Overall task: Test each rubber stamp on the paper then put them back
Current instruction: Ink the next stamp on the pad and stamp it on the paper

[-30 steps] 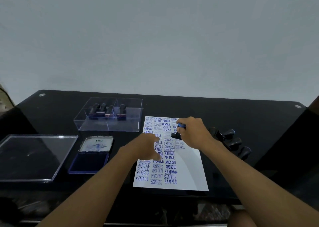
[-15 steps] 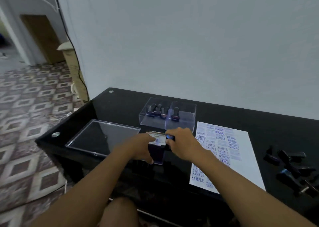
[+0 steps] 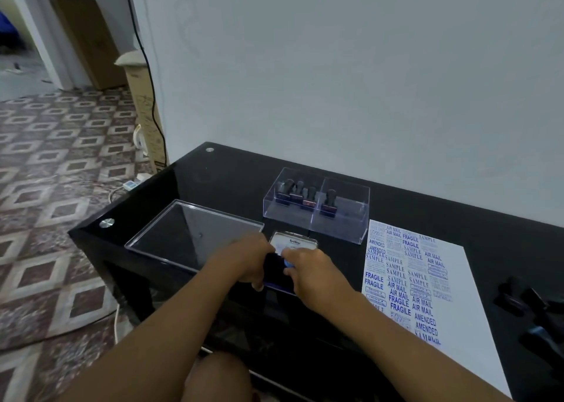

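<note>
My right hand (image 3: 314,272) grips a blue-handled rubber stamp (image 3: 288,263) and holds it down on the open blue ink pad (image 3: 279,275), whose raised lid (image 3: 293,242) shows a white label. My left hand (image 3: 245,259) holds the pad's left edge. To the right lies the white paper (image 3: 454,282), covered with blue stamped words. A clear two-part box (image 3: 317,206) behind the pad holds several upright stamps. More black stamps (image 3: 531,304) lie loose at the far right.
The clear box lid (image 3: 192,233) lies flat left of the ink pad, near the black table's (image 3: 232,172) left corner. Beyond the table's left edge are tiled floor, cables and a cardboard box against the wall.
My right hand carried the stamp from the paper leftward to the ink pad. My left hand left the paper and took the pad's edge. The camera turned left.
</note>
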The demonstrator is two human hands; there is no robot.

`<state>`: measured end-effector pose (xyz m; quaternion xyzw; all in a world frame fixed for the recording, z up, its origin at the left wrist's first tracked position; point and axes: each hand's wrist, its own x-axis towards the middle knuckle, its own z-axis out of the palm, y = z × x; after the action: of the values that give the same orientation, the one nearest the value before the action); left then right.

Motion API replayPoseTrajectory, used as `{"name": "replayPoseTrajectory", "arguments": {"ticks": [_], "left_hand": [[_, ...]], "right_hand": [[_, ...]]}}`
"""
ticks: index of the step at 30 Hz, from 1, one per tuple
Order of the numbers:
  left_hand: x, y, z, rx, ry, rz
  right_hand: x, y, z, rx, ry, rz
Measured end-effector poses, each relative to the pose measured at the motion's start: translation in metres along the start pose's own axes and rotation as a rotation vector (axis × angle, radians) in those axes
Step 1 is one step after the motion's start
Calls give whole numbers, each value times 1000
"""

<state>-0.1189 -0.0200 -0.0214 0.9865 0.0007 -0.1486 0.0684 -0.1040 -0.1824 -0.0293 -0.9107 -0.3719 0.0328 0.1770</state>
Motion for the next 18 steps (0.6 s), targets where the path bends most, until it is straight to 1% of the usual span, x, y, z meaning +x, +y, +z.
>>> {"name": "replayPoseTrajectory", "arguments": {"ticks": [4,8,11,15,18], "left_hand": [[5,-2,0,5,16,4],[6,-1,0,-1,5,-24],[4,0,0,3,9,-34],[4,0,1,-27,19,-31],[6,-1,4,-37,18,-29]], "right_hand": [[4,0,3,-18,5,-4],[35,7,-9,-52,-57,71],[47,10,-8,-88,-99,39],[27,6,-5,-8,-28,34],[3,-2,4,-28,29,-18]]}}
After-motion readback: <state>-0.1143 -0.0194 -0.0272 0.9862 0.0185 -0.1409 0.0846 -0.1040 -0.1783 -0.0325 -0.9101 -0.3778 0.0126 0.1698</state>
